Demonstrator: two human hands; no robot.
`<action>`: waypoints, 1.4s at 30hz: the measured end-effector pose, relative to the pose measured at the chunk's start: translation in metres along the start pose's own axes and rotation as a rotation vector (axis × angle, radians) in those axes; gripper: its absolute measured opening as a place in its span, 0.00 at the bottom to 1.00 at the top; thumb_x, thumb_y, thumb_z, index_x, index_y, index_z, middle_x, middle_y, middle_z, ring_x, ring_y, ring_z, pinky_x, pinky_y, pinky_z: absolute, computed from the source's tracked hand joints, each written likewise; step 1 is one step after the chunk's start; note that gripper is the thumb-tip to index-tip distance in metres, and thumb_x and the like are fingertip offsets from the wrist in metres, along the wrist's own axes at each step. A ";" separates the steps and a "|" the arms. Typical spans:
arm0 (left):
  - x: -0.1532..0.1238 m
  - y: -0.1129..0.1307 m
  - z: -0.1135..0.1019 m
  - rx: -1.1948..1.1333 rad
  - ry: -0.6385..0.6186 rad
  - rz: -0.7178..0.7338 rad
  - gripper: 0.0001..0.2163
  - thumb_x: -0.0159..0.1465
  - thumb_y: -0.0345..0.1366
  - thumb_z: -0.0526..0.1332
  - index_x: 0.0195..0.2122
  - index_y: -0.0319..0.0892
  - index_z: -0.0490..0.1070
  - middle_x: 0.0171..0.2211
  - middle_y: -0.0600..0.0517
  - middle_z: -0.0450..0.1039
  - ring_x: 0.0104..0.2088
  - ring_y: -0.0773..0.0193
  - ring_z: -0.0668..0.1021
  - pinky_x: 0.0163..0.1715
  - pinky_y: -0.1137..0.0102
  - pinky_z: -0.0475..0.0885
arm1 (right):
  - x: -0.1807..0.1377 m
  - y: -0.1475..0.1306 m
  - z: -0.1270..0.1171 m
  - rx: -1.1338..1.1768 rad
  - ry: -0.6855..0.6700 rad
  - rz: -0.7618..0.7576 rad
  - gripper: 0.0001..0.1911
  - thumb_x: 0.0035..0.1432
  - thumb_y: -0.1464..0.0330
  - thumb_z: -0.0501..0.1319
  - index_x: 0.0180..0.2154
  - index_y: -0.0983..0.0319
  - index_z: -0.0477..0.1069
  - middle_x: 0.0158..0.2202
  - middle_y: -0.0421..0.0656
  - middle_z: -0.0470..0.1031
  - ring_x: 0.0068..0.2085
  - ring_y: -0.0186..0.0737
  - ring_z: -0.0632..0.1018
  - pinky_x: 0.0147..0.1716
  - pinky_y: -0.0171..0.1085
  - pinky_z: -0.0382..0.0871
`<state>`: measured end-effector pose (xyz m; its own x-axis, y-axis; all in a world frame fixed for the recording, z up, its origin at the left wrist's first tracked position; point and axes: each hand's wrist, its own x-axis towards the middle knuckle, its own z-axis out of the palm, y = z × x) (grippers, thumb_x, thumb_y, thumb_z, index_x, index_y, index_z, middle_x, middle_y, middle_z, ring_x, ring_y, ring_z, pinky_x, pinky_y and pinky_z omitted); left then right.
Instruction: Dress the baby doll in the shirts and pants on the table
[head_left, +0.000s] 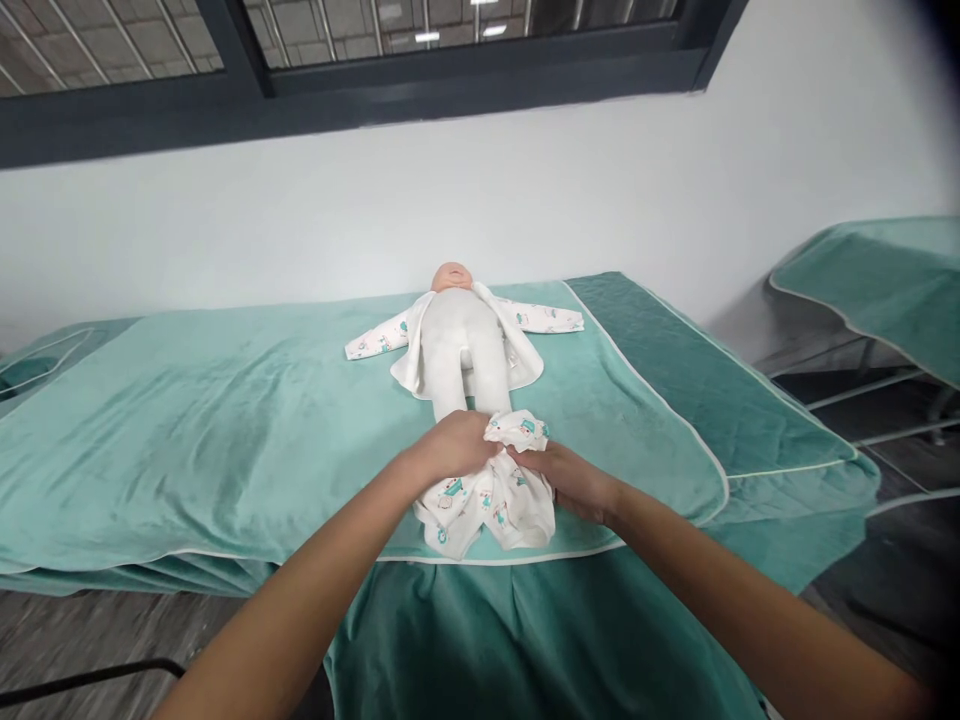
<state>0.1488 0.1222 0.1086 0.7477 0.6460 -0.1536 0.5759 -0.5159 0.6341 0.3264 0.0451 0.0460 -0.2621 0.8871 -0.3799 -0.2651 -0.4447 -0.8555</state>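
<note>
A baby doll (459, 345) lies on its back on the teal cover (225, 430), head toward the wall. It wears an open white printed top (544, 320), sleeves spread to both sides. Its legs point toward me. My left hand (454, 445) and my right hand (566, 478) are both closed on a pair of white printed trousers (487, 500), bunched at the doll's feet. The feet are hidden under the cloth and my hands.
The doll's bed runs along a white wall under a dark-framed window (360, 70). A darker quilted cover (675, 370) lies on the bed's right side. A second bed with a teal cover (885, 280) stands at the right, across a gap of dark floor.
</note>
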 end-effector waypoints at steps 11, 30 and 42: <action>0.001 -0.009 -0.001 -0.410 -0.120 -0.022 0.13 0.61 0.39 0.60 0.45 0.43 0.77 0.48 0.49 0.80 0.50 0.51 0.78 0.49 0.63 0.70 | -0.001 -0.009 0.009 -0.162 0.083 -0.101 0.23 0.60 0.58 0.65 0.55 0.58 0.73 0.48 0.46 0.81 0.44 0.49 0.82 0.47 0.47 0.74; 0.000 -0.017 -0.002 -1.035 -0.147 -0.088 0.19 0.56 0.42 0.70 0.46 0.41 0.77 0.44 0.45 0.80 0.44 0.53 0.80 0.44 0.62 0.73 | 0.006 0.000 -0.011 -0.077 0.233 -0.212 0.12 0.51 0.59 0.68 0.31 0.61 0.76 0.23 0.39 0.74 0.26 0.39 0.72 0.29 0.38 0.67; 0.029 -0.017 -0.020 -0.630 0.314 -0.032 0.09 0.61 0.39 0.62 0.39 0.41 0.74 0.41 0.49 0.78 0.44 0.55 0.77 0.44 0.65 0.68 | 0.067 -0.019 -0.013 -0.229 0.503 -0.606 0.12 0.55 0.59 0.61 0.39 0.58 0.73 0.43 0.42 0.80 0.47 0.48 0.76 0.49 0.41 0.69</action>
<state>0.1538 0.1610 0.1088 0.5481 0.8363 -0.0135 0.2243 -0.1315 0.9656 0.3254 0.1149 0.0322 0.3278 0.9388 0.1057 -0.0171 0.1178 -0.9929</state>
